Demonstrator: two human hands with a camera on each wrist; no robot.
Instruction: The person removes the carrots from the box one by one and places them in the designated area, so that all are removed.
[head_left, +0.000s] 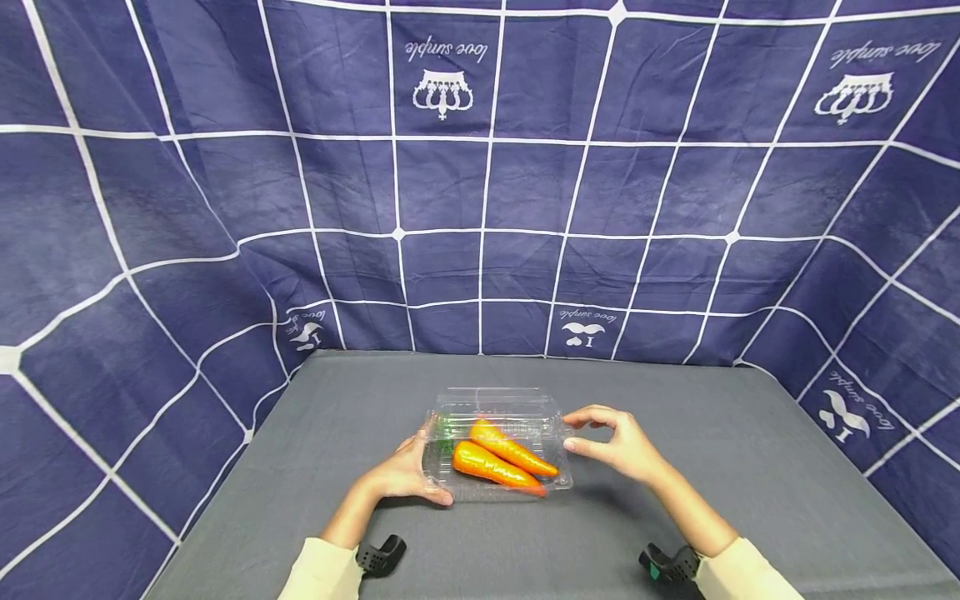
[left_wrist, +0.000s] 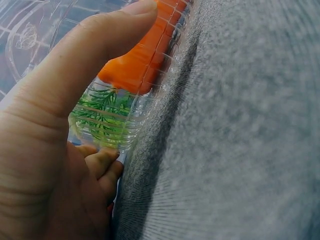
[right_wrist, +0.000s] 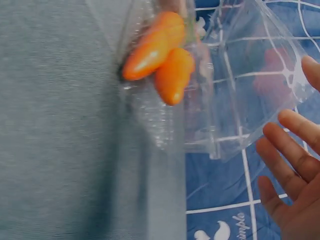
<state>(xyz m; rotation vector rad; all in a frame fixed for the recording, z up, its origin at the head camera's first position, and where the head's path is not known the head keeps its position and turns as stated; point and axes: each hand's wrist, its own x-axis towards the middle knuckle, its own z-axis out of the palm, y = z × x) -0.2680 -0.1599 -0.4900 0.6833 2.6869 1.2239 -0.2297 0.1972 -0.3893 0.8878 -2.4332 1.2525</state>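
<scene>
A clear plastic clamshell box holds two orange carrots with green tops. In the right wrist view its lid stands raised at an angle from the base. My left hand grips the box's left end. In the left wrist view the thumb lies along the box's side and the other fingers curl by the end with the greenery. On the right side, my right hand is beside the lid's edge, its fingers spread in the right wrist view. Whether a fingertip touches the lid, I cannot tell.
Under the box lies a grey cloth-covered table. Blue cloth with white grid lines hangs behind and at both sides. A black band is on the left wrist and another on the right.
</scene>
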